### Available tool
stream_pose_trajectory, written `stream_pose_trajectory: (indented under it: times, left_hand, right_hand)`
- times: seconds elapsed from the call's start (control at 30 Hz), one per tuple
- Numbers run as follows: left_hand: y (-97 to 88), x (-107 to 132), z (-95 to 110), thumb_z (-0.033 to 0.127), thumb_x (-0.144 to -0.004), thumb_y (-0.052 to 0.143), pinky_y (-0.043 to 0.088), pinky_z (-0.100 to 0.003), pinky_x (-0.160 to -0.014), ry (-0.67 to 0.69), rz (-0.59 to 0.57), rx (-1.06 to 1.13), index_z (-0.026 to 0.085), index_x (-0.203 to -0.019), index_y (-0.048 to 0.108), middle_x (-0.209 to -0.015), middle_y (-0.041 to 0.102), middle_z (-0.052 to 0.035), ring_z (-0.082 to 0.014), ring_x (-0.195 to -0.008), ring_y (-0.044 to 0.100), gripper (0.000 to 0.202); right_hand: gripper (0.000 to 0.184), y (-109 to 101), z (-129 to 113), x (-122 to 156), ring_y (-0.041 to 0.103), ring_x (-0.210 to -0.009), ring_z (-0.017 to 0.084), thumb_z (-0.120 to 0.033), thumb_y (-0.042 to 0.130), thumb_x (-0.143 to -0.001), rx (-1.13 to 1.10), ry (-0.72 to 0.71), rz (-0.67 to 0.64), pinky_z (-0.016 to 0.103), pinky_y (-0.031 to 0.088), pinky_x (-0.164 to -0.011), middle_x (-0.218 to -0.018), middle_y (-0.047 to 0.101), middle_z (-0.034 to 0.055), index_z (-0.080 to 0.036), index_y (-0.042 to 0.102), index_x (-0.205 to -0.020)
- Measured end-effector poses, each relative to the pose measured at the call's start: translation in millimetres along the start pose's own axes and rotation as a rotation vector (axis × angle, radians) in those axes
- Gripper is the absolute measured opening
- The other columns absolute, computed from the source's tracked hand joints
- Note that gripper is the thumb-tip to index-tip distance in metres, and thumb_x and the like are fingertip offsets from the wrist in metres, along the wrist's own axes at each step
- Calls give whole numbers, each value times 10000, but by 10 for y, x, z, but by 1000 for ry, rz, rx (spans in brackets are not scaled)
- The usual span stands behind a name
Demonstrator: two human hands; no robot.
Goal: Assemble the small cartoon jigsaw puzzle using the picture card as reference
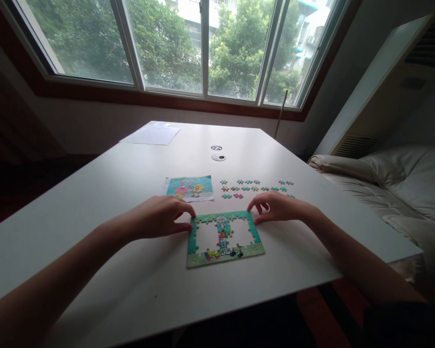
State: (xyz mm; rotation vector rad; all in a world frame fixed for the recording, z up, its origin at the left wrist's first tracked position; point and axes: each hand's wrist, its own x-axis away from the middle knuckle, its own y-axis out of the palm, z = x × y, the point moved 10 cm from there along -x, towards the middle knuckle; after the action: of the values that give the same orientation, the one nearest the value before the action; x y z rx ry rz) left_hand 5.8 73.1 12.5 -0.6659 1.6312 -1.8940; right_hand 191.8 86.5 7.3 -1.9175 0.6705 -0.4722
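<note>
A partly assembled jigsaw puzzle [223, 238] lies on the white table [137, 270], with a teal border, a cartoon figure down the middle and two bare gaps. My left hand [159, 217] rests at its upper left corner, fingers curled with the tips touching the edge. At the upper right corner my right hand [277, 207] has bent fingers, tips against the edge. Neither hand visibly holds a piece. Several loose puzzle pieces [253, 188] lie in rows just behind my right hand.
A cartoon reference picture [190, 187] lies behind the puzzle. Farther back are two round cable holes [218, 156] and a sheet of paper [150, 135]. A bed with pale bedding [391, 183] stands to the right, and windows [174, 43] lie beyond the table.
</note>
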Motion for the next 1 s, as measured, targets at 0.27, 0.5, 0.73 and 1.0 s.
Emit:
stream_pose_trajectory:
  times: [0.27,0.5,0.73,1.0]
  left_hand:
    - [-12,-2,2,370,-808,568,379,-208,-537,-2,-2,5,274,-970,653,-821,654,0,-111,-596,552,207]
    - [-9,0,-17,366,-792,567,386,-208,-537,10,27,29,279,-963,665,-805,661,2,-112,-588,555,216]
    - [-1,-3,-16,366,-799,563,385,-211,-541,4,9,10,283,-968,658,-808,660,1,-114,-596,555,210]
    - [-13,4,2,360,-799,566,390,-212,-544,3,12,10,280,-970,655,-839,668,-2,-115,-598,563,209]
  right_hand:
    - [330,-473,544,256,578,-652,126,-419,534,-818,58,248,182,237,426,-615,-765,659,40,-172,661,-995]
    - [285,-803,1497,818,625,-778,226,-343,539,-782,186,612,243,306,458,-706,-854,686,89,-179,694,-956]
    - [287,-720,1854,1059,639,-829,246,-274,568,-731,118,719,178,325,480,-755,-904,689,102,-164,695,-965]
    - [334,-736,1865,1020,642,-800,241,-247,560,-733,168,738,212,320,486,-732,-896,692,89,-177,680,-1037]
